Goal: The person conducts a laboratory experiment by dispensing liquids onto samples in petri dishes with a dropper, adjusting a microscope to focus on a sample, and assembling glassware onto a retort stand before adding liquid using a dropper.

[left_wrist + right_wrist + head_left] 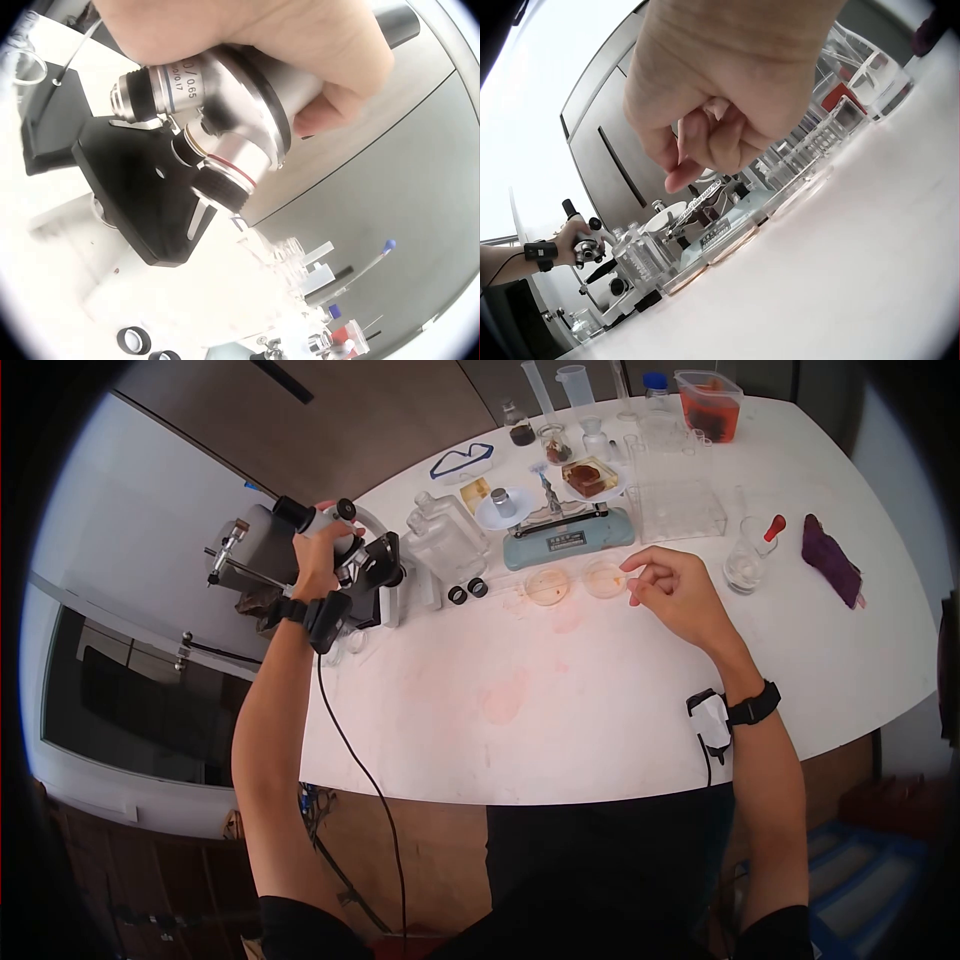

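At the left of the table stands a microscope [383, 560], its eyepiece tube tilted. My left hand [318, 550] grips the tube; the left wrist view shows its fingers wrapped round it just above the silver nosepiece [240, 105]. Below the objectives lies the black stage [142, 187] with its clips. My right hand [672, 588] hovers over the table, fingers loosely curled, with nothing visible in them. Its fingertips are close to the right petri dish [604, 580]. A second petri dish [547, 588] lies left of that one, both with small orange bits.
Behind the dishes stands a blue balance [570, 543] with loaded pans. Clear bottles [445, 547] and two black eyepiece-like rings [468, 591] lie between it and the microscope. On the right are a beaker [744, 568], a red-bulbed dropper [774, 527] and a purple cloth [832, 562].
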Action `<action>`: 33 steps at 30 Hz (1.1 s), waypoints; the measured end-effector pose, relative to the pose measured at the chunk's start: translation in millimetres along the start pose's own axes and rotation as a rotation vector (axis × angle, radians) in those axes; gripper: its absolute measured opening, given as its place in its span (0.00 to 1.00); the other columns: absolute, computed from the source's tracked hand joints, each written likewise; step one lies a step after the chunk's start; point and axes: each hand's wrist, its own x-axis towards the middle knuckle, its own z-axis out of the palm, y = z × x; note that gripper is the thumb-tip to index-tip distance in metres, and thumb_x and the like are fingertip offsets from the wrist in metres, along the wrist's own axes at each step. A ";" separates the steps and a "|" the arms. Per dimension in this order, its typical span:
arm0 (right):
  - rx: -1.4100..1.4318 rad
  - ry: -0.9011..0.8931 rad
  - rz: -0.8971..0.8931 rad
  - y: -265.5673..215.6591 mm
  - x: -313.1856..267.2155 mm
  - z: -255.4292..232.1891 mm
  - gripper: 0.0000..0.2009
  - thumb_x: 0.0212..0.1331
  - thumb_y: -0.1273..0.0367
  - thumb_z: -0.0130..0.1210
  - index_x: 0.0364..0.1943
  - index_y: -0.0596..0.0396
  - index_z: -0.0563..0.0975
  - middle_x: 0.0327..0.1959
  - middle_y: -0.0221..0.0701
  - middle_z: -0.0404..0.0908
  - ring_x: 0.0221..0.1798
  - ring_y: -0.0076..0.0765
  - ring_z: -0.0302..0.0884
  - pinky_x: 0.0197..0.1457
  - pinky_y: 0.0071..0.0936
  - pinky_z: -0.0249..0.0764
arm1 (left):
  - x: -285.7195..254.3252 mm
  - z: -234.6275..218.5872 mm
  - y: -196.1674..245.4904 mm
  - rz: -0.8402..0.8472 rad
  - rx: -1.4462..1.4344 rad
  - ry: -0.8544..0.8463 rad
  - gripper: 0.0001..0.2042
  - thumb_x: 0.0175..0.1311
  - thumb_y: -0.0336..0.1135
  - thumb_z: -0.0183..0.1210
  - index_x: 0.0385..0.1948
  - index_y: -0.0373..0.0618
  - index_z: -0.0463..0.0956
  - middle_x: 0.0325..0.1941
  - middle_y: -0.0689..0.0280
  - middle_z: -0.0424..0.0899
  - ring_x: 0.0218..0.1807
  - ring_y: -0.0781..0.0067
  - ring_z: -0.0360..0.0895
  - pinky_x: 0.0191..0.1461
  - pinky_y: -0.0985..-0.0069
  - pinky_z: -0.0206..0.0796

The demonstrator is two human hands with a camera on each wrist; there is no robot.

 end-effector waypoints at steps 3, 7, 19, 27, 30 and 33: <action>-0.018 0.019 0.010 -0.7 0.2 -0.6 0.07 0.62 0.77 0.56 0.42 0.63 0.79 0.22 0.26 0.77 0.30 0.19 0.79 0.35 0.15 0.69 | 5.3 4.4 -2.7 0.004 0.020 -0.019 0.21 0.48 0.19 0.54 0.49 0.36 0.73 0.39 0.58 0.82 0.37 0.61 0.84 0.43 0.69 0.77; -0.035 0.036 0.012 2.4 0.5 0.1 0.07 0.62 0.78 0.55 0.42 0.63 0.79 0.22 0.26 0.78 0.28 0.17 0.78 0.33 0.15 0.68 | 15.2 6.8 -9.1 -0.004 0.038 -0.018 0.21 0.48 0.19 0.53 0.49 0.35 0.73 0.39 0.58 0.82 0.37 0.61 0.84 0.43 0.69 0.77; -0.142 0.064 -0.012 9.4 0.3 2.5 0.06 0.59 0.79 0.57 0.40 0.63 0.78 0.19 0.27 0.76 0.20 0.13 0.66 0.26 0.17 0.63 | 37.7 5.6 -24.4 -0.061 -0.033 -0.044 0.21 0.47 0.20 0.52 0.48 0.36 0.72 0.37 0.55 0.82 0.36 0.58 0.84 0.42 0.68 0.77; -0.113 0.114 0.008 10.9 1.1 3.6 0.06 0.59 0.80 0.57 0.40 0.63 0.79 0.16 0.23 0.69 0.19 0.13 0.61 0.25 0.17 0.60 | 28.8 15.5 -18.8 -0.058 -0.074 -0.006 0.17 0.48 0.23 0.56 0.44 0.35 0.72 0.34 0.59 0.81 0.32 0.63 0.82 0.39 0.69 0.76; -0.160 0.137 -0.011 13.8 2.7 1.6 0.06 0.58 0.80 0.57 0.39 0.62 0.79 0.15 0.21 0.64 0.19 0.14 0.57 0.25 0.18 0.58 | 39.1 6.1 -24.3 -0.043 0.033 -0.072 0.18 0.48 0.23 0.58 0.44 0.37 0.72 0.33 0.59 0.80 0.33 0.64 0.81 0.40 0.71 0.75; -0.224 0.172 -0.037 20.4 3.9 -1.2 0.05 0.58 0.79 0.58 0.38 0.62 0.80 0.15 0.20 0.61 0.20 0.14 0.55 0.25 0.19 0.56 | 39.7 -7.3 -32.4 0.027 0.203 -0.076 0.25 0.50 0.30 0.64 0.52 0.39 0.67 0.41 0.58 0.79 0.45 0.65 0.78 0.51 0.72 0.70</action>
